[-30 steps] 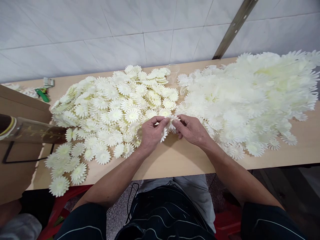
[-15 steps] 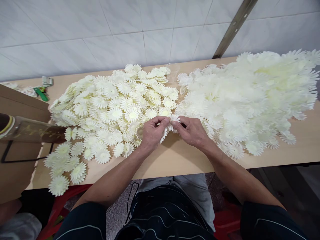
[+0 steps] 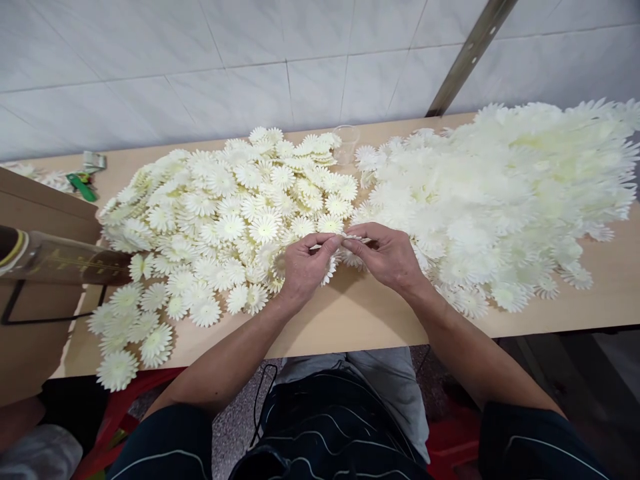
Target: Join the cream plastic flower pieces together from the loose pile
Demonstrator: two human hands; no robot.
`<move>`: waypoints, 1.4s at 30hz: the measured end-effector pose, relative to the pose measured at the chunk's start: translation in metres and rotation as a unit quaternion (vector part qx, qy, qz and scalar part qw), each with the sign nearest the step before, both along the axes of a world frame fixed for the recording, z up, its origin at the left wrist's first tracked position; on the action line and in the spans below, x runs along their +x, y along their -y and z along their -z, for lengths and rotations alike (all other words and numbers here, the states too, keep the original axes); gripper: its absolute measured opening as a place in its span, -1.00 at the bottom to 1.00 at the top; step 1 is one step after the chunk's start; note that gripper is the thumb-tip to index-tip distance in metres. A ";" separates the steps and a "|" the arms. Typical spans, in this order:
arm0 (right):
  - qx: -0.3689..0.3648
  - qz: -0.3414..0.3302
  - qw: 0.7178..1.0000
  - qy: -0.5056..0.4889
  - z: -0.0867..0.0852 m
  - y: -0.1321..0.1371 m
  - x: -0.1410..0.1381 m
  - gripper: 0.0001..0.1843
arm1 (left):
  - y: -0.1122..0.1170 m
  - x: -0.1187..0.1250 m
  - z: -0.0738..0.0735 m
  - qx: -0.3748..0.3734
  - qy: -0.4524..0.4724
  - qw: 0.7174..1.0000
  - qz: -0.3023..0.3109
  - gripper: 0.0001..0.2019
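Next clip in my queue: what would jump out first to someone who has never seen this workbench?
Most likely the flower heads: a cream heap on the left of the table and a whiter heap filling its right side. Between them, the left hand and right hand nearly meet, pinching white petals. A green object stands out at the far left.

Left grip (image 3: 306, 268) and right grip (image 3: 389, 257) pinch close together, forearms (image 3: 235, 355) angled inward.
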State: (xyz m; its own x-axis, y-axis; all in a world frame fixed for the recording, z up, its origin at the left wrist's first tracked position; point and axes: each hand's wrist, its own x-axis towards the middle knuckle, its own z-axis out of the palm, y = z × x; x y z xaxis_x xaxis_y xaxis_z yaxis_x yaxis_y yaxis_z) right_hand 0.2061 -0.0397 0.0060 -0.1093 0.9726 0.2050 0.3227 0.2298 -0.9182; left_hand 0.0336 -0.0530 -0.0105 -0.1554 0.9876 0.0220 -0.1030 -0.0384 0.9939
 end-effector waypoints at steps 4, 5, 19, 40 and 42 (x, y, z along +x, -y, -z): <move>-0.012 -0.012 0.999 0.034 -0.004 0.002 0.004 -0.42 | 0.000 -0.003 -0.001 -0.010 0.000 1.000 -0.006 -0.65; -0.008 -0.013 0.999 0.052 -0.005 0.002 0.006 -0.42 | 0.000 -0.003 -0.001 -0.013 0.002 1.000 -0.008 -0.63; 0.023 -0.026 0.995 0.094 -0.010 0.005 0.011 -0.20 | -0.006 -0.007 0.003 0.001 -0.029 0.999 -0.018 -0.57; 0.009 -0.019 0.994 0.107 -0.012 0.002 0.009 -0.16 | -0.005 -0.005 -0.003 -0.050 0.045 0.989 0.132 -0.44; 0.010 -0.024 0.994 0.107 -0.011 0.001 0.010 -0.15 | -0.007 -0.006 -0.002 -0.070 0.073 0.983 0.150 -0.45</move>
State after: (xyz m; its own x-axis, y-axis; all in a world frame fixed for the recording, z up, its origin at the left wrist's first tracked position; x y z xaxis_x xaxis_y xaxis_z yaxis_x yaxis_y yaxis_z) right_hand 0.2162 -0.0405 0.0169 -0.1986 0.9613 0.1910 0.4986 0.2669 -0.8247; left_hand 0.0277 -0.0462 -0.0082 0.1523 0.9811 -0.1193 -0.2314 0.1527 0.9608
